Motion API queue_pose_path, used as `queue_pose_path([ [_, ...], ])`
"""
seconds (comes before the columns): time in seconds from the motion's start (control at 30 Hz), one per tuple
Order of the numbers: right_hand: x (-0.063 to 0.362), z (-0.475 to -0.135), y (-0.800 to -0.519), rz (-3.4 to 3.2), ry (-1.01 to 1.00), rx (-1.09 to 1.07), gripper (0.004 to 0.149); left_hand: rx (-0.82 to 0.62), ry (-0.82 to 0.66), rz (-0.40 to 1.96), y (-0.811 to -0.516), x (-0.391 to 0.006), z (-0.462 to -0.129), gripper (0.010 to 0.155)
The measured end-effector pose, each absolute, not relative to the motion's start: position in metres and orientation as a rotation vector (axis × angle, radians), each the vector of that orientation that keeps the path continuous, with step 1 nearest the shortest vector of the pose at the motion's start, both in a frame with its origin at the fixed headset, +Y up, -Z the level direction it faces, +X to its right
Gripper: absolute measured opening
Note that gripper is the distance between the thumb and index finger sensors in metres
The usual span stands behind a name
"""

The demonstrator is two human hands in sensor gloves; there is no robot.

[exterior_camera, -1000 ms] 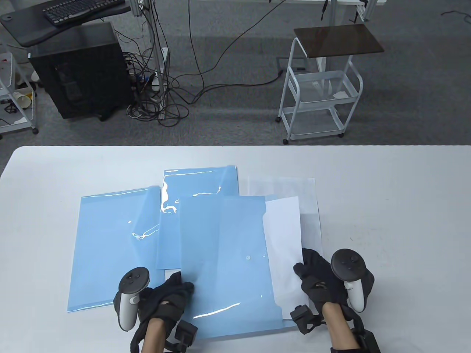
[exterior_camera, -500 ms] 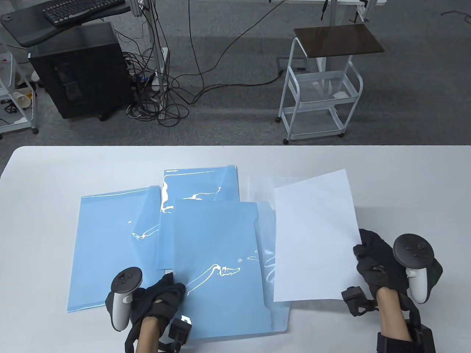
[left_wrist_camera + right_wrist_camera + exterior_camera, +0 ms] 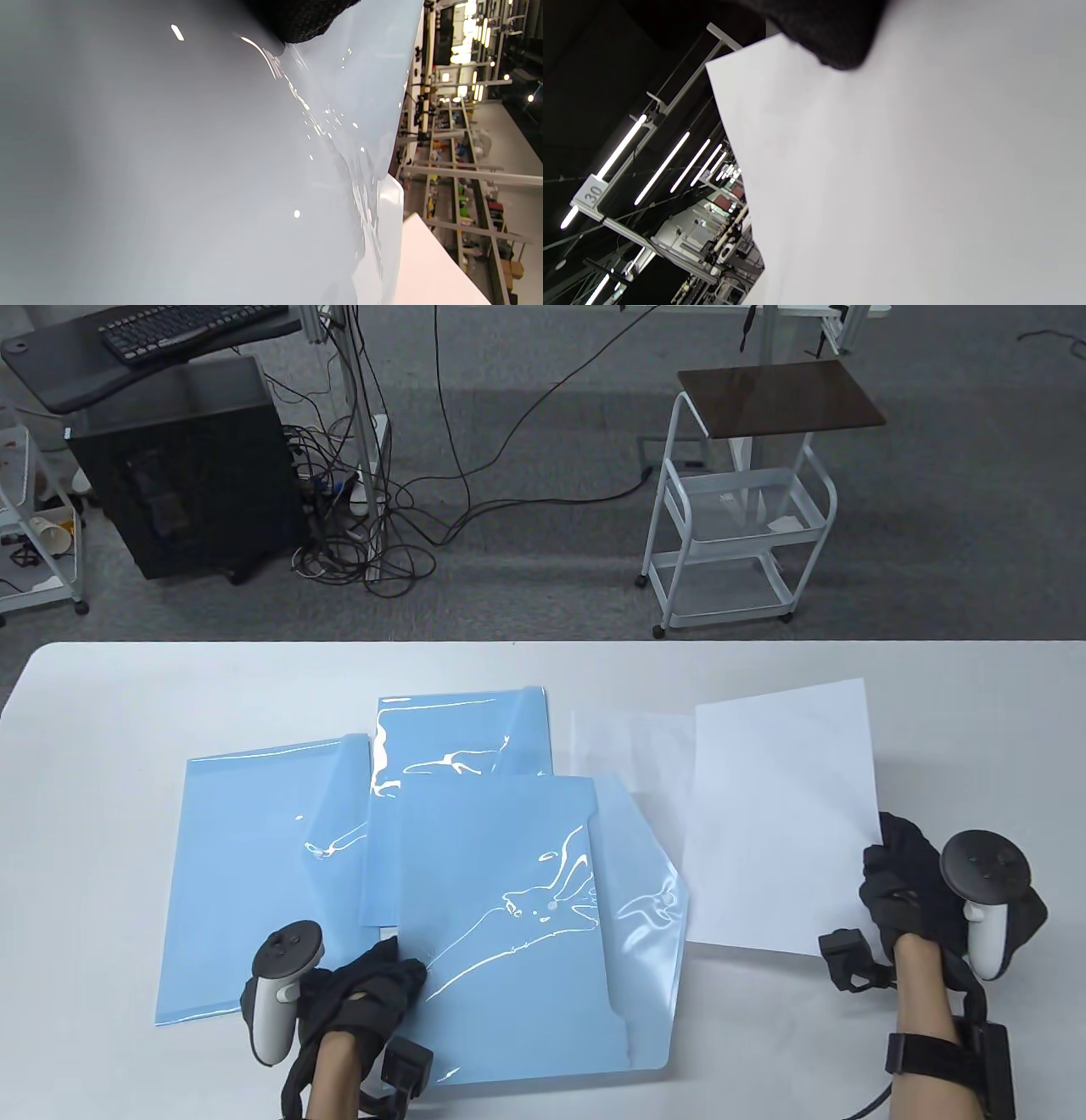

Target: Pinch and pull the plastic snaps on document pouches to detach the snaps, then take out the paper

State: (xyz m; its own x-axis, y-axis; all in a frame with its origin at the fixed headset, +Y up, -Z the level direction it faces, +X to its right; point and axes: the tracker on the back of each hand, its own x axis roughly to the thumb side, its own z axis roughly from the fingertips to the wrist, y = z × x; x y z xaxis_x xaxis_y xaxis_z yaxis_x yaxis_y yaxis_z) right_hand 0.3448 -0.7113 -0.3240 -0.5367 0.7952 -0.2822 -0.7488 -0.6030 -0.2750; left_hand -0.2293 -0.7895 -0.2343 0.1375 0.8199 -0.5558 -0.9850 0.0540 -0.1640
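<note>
The right hand (image 3: 912, 882) sits at about 4 o'clock on the table (image 3: 976, 712), its fingers curled onto the right edge of a white sheet of paper (image 3: 780, 814) and pinching it there. The sheet is fully clear of the pouches, tilted with its top edge leaning towards 1 o'clock, and its lower left corner lies just beside the open flap of the nearest pouch. In the right wrist view the dark glove (image 3: 831, 34) overlaps the paper's (image 3: 903, 169) corner at the top of the frame

The left hand (image 3: 365, 993) rests at about 7 o'clock, its fingers bent onto the lower left edge of the front blue pouch (image 3: 509, 933); whether it pinches the plastic or only presses on it I cannot tell. That pouch lies open, its flap (image 3: 645, 882) spread towards 3 o'clock and a small round snap (image 3: 552, 905) showing near its middle. The left wrist view shows glossy pale plastic (image 3: 212, 169) filling the frame, with a gloved fingertip (image 3: 301, 21) touching it at the top

Two more blue pouches lie beneath and behind: one (image 3: 254, 857) towards 9 o'clock, one (image 3: 462, 734) towards 12 o'clock. A faint clear sheet (image 3: 628, 738) lies flat between the far pouch and the paper
</note>
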Motion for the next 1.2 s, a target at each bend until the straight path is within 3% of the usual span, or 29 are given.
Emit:
queue_pose_path([
  [0.57,0.261,-0.389,-0.754,2.114,0.015,-0.378,0.047,-0.604,0.337,1.415,-0.789,-0.225,-0.237,0.047],
  [0.93,0.249,-0.406,-0.776,2.122,0.097,-0.422,0.049,-0.615,0.342,1.395,-0.79,-0.226,-0.241,0.047],
  [1.2,0.256,-0.398,-0.77,2.131,0.095,-0.409,0.054,-0.602,0.347,1.403,-0.79,-0.227,-0.241,0.047],
])
